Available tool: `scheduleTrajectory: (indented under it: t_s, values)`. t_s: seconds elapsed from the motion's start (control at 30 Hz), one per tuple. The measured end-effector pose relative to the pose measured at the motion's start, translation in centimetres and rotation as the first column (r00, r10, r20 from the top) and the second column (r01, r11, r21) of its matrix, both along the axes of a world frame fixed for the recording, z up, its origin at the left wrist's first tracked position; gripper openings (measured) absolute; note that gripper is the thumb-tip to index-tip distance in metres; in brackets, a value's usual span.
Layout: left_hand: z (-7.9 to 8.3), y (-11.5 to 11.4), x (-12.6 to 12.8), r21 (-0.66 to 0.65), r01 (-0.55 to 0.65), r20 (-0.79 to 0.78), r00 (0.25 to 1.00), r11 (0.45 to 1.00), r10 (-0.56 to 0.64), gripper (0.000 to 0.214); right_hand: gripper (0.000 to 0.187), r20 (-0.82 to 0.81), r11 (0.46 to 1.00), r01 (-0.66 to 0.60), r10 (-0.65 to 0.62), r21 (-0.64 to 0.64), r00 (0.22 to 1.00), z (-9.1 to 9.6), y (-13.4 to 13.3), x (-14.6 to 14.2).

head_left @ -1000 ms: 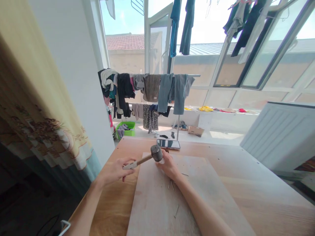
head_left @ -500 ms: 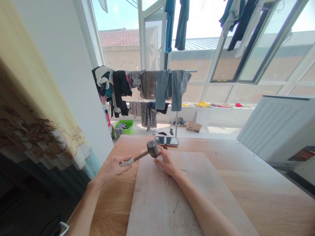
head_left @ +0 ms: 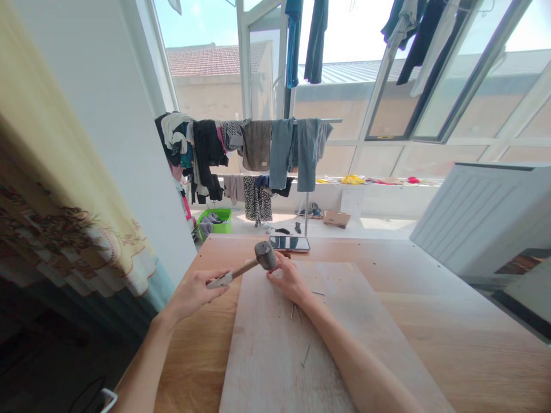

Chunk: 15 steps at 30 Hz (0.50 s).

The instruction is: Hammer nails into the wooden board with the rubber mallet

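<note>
My left hand [head_left: 201, 292] is closed around the pale-wrapped handle of a mallet [head_left: 265, 255] with a dark grey head. The mallet is held tilted above a whitish wooden board [head_left: 267, 355]. My right hand [head_left: 289, 281] rests at the board's far part, just beside and behind the mallet head. Its thumb and fingers come together in a pinch; what they hold, if anything, is hidden by the head and too small to make out. Several loose nails lie on the board near my right forearm, one nail [head_left: 305, 355] closer to me. Small dark holes or marks dot the board.
The board lies on a wooden table [head_left: 447, 298]. A phone [head_left: 289, 244] lies near the table's far edge, with a brown rounded thing partly hidden behind my right hand. Beyond stand a clothes rack with laundry [head_left: 258, 146] and a green basket [head_left: 221, 221]. A curtain [head_left: 77, 218] hangs at left.
The whole view has shifted slightly. Both hands and the mallet keep nearly the same pose over the board; nothing has been taken up or let go.
</note>
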State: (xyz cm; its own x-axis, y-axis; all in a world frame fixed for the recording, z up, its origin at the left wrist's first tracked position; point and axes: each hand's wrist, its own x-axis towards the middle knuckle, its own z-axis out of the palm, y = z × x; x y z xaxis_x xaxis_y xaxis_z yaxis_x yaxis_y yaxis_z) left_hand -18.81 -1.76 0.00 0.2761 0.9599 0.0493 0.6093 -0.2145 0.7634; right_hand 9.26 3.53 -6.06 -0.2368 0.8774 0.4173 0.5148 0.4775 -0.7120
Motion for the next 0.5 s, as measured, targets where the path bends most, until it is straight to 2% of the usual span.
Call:
scheduleTrajectory:
  t_s: [0.17,0.4,0.5]
  values:
    - [-0.46,0.25,-0.11,0.011,0.006,-0.030,1.000,1.000,-0.006,0.053,0.066,0.015,1.000,0.026,-0.026,0.000,1.000,-0.15,0.03,0.01]
    - [-0.29,0.20,-0.31,0.027,-0.053,-0.018,0.998,0.998,0.054,0.055,0.072,0.023,1.000,0.016,-0.017,0.014,1.000,-0.79,0.30,0.09]
    - [-0.35,0.27,-0.29,0.040,-0.036,-0.046,0.998,0.999,0.038,0.052,0.072,0.033,0.999,0.031,-0.032,0.026,0.999,-0.97,0.34,0.09]
